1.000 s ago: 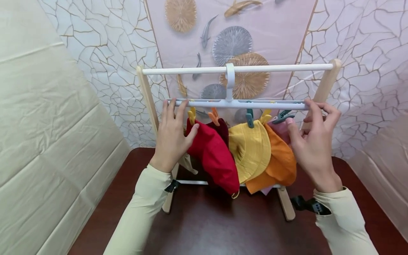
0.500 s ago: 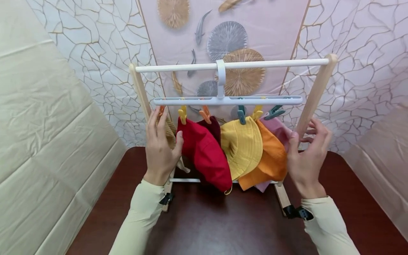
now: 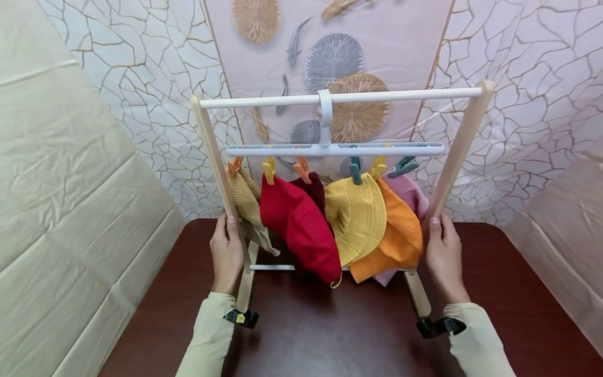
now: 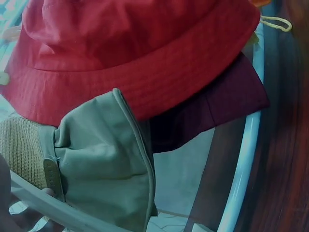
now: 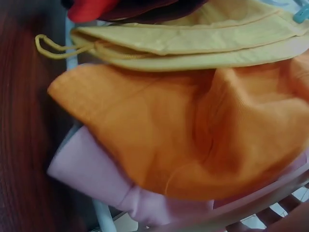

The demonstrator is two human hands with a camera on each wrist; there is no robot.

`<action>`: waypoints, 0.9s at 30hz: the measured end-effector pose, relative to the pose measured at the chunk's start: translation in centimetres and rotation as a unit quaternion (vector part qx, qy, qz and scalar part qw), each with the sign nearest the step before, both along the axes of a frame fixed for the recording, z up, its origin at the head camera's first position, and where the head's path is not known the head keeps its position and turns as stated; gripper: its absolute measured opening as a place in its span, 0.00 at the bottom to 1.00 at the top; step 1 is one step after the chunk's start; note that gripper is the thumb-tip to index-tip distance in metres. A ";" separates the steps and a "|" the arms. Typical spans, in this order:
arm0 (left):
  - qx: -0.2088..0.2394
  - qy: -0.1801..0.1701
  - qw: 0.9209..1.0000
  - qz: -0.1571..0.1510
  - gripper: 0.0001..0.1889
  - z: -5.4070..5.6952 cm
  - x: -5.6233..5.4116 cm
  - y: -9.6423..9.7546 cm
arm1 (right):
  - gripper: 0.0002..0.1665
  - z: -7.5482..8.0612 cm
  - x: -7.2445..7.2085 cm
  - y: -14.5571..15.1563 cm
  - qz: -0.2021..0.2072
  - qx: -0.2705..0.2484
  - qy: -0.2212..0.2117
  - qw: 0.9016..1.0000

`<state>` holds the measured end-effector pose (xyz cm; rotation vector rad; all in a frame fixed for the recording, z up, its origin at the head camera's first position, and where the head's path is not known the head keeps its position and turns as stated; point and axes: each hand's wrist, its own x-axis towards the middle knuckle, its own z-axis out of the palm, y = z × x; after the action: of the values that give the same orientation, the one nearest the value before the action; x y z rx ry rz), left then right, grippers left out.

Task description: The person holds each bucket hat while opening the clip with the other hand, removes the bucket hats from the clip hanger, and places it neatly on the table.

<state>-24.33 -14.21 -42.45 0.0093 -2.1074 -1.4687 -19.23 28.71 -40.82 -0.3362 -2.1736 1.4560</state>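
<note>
My left hand grips the left wooden post of a small drying rack, low down. The right hand holds the right post at a similar height. From the rack's white top bar hangs a white hanger with clothespins. Clipped along it are a beige cap, a red bucket hat, a maroon hat, a yellow bucket hat, an orange hat and a pink hat, partly hidden. Fingers curl behind the left post in the left wrist view.
The rack's feet stand on a dark brown table. A white lower bar joins its sides. Behind is a patterned backdrop with fish and round motifs. Pale fabric walls off the left side.
Both hands have left the ends of the hanger, moved down and taken hold of the rack's side posts. The beige cap at the left is now uncovered. The hats still hang.
</note>
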 end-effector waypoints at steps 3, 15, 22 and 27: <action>-0.010 0.002 1.000 0.003 0.23 -0.2 0.3 -0.2 | 0.28 -0.5 0.5 -0.2 -0.012 0.004 0.003 1.000; -0.020 -0.006 1.000 0.010 0.22 0.2 2.2 -0.4 | 0.23 -0.7 3.3 -0.8 -0.052 0.049 0.017 0.997; -0.002 -0.028 1.000 -0.008 0.22 0.5 3.4 -0.9 | 0.21 -0.7 5.2 -1.2 -0.064 0.053 0.003 0.997; 0.002 -0.025 1.000 -0.008 0.21 0.3 4.2 -0.6 | 0.24 -0.1 6.2 -1.0 -0.054 0.048 -0.012 0.997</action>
<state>-20.09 -14.86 -42.11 0.0322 -2.1495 -1.4964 -13.04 27.74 -40.91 -0.4330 -2.2003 1.2899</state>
